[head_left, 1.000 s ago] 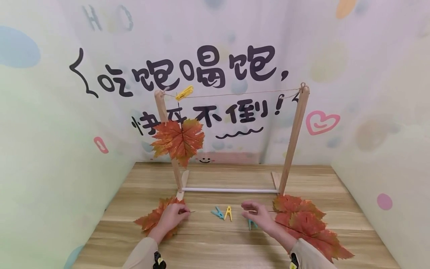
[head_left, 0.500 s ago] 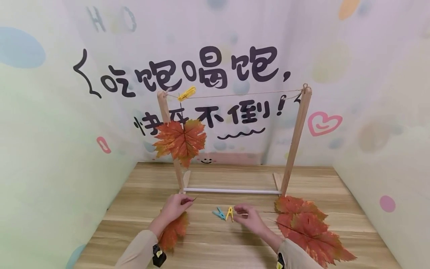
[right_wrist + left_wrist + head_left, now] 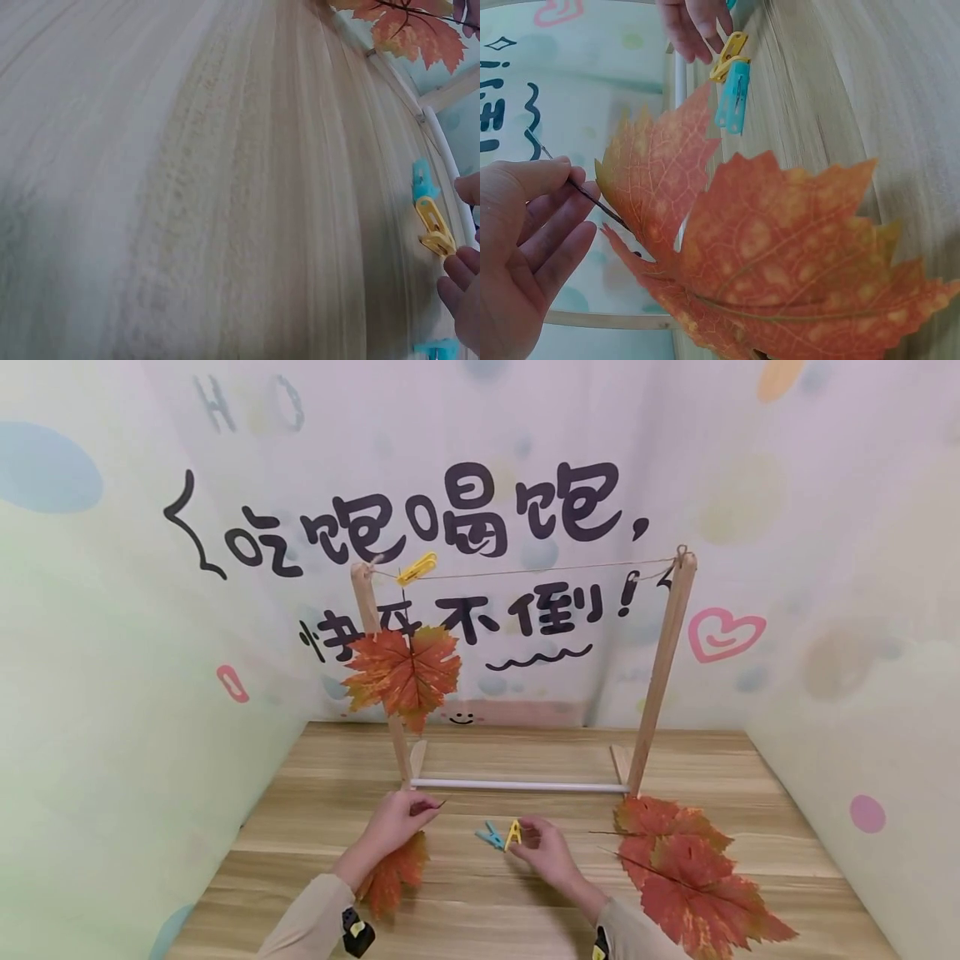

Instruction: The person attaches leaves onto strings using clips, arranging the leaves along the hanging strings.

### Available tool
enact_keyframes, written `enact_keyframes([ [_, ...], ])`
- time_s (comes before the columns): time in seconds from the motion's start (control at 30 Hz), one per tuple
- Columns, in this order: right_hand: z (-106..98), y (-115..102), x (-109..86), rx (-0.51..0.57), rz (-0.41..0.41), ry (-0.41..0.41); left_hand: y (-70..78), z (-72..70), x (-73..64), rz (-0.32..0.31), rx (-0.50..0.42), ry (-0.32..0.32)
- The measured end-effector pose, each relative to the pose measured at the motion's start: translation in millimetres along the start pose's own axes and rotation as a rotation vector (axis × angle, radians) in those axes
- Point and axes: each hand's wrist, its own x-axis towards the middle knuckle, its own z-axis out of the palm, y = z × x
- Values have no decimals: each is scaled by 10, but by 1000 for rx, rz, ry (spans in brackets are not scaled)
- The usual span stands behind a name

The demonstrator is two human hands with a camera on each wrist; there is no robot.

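Observation:
My left hand (image 3: 396,824) pinches the thin dark stem of a red-orange artificial maple leaf (image 3: 780,247) between thumb and fingers. The leaf hangs below that hand, just over the table in the head view. My right hand (image 3: 551,853) is at a yellow clothespin (image 3: 513,834), fingertips touching or very near it. In the right wrist view its thumb and fingers (image 3: 461,274) stand apart. A blue clothespin (image 3: 491,836) lies right beside the yellow one. Another blue clothespin (image 3: 437,348) shows near the right hand in the right wrist view; the hand hides it from the head view.
A wooden frame with two posts (image 3: 660,677) and a white bottom rod (image 3: 517,786) stands behind the hands. On its string (image 3: 540,569), a yellow clothespin (image 3: 417,569) holds a hanging maple leaf (image 3: 408,672). More maple leaves (image 3: 697,877) lie at the right.
The left hand has lifted its leaf by the stem and moved slightly forward and right. My right hand has moved left, from beside the right-hand leaves to the yellow clothespin.

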Motion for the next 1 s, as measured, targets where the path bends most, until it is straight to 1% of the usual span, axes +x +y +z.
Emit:
enact_keyframes([
  [0.13,77,11,13,-79,0,34,-3,-1,-14,1,11,-6],
  [0.33,141,54,43,-195,-70,82,0,-7,-31,1,-9,-12],
  [0.43,167,59,49,-230,-98,109,-1,-2,-41,1,-8,-11],
  [0.67,206,62,45,-237,-91,130,-6,19,-59,-9,3,-16],
  [0.83,192,70,14,-233,-103,135,-16,15,-65,-14,0,-16],
  [1.0,130,82,-33,-215,-96,94,-23,10,-68,-12,-8,-11],
])
